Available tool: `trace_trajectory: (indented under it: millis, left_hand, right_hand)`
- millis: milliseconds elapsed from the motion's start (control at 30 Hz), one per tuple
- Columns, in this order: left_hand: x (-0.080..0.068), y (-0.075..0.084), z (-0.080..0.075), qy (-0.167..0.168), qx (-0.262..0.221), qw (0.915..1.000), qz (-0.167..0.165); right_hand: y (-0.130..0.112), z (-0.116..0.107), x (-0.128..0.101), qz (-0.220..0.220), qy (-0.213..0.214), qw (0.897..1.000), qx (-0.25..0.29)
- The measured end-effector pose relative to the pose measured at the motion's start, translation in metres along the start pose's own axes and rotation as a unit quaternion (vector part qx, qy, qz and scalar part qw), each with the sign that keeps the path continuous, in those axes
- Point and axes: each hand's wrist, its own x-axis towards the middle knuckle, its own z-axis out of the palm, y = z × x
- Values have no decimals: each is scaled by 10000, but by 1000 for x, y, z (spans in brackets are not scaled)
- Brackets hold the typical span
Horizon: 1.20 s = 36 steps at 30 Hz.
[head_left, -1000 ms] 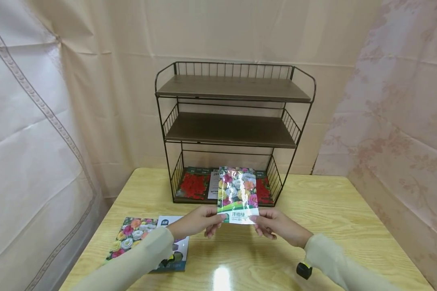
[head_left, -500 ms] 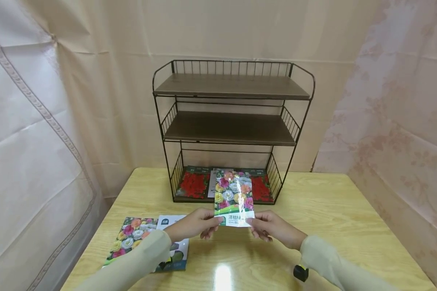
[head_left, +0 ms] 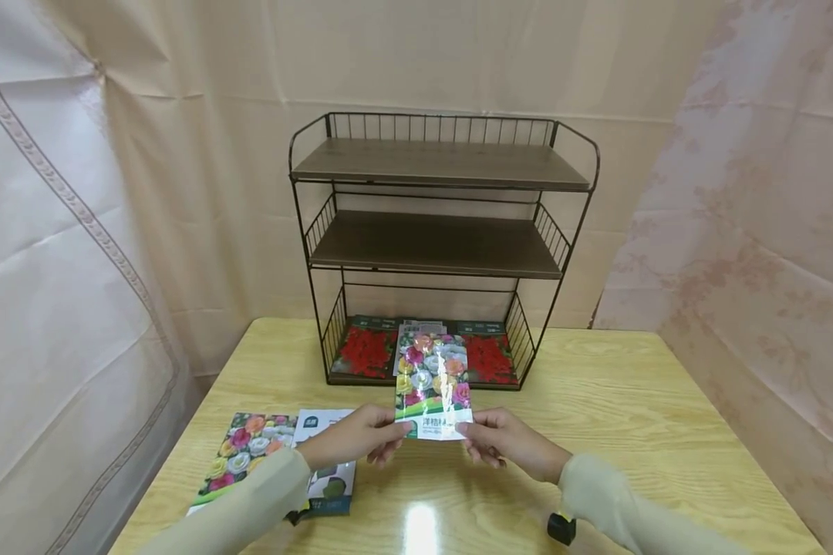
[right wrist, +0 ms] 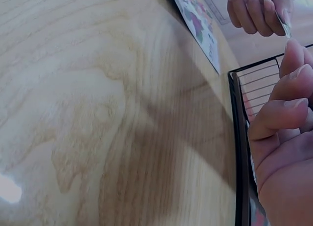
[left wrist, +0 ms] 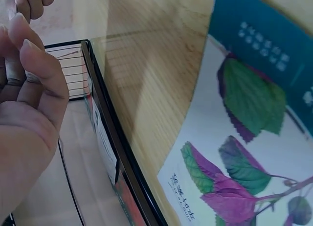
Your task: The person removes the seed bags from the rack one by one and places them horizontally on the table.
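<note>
A glossy seed packet [head_left: 433,378] printed with mixed rose-like flowers is held up in front of the rack's lowest shelf, its top tilted away. My left hand [head_left: 361,433] pinches its lower left corner between thumb and fingers. The lower right corner is pinched the same way by my right hand [head_left: 510,441]. Curled fingers of the left hand [left wrist: 34,84] fill that wrist view's left side, where the packet is hidden. Behind the held packet, red-flower packets [head_left: 365,351] and a white-backed packet [head_left: 399,362] lie on the bottom shelf, partly covered.
A dark three-tier wire rack [head_left: 437,247] stands at the table's back. On the table [head_left: 632,432] at left lie another rose-flower packet [head_left: 239,455] and a white packet with purple-green leaves [left wrist: 244,157], partly under my left forearm. Curtains [head_left: 770,270] hang around the table.
Both hands have drifted left and slightly toward me with the flower packet between them. More of the red-flower packet at the right of the shelf now shows.
</note>
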Motion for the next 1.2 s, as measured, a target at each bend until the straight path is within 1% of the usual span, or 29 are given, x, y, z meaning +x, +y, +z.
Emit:
trace_trajectory:
  millis: [167, 433, 600, 800, 1033, 1200]
  left_hand:
    - [-7, -2, 1, 0, -48, 9998, -209]
    - [-13, -3, 5, 40, 153, 9991, -397]
    - [-16, 0, 5, 24, 266, 9987, -425]
    - [-20, -1, 4, 20, 281, 9982, -523]
    - [-23, -9, 6, 12, 237, 9980, -581]
    - [-26, -13, 5, -10, 362, 9978, -556]
  right_hand:
    - [5, 6, 2, 84, -52, 9999, 54]
    - [13, 11, 2, 250, -78, 9996, 114]
    - [14, 14, 3, 286, -90, 9995, 136]
    - [13, 20, 2, 336, -46, 9993, 138]
    - [14, 32, 1, 393, 43, 9992, -65]
    - [12, 37, 2, 380, 43, 9992, -98]
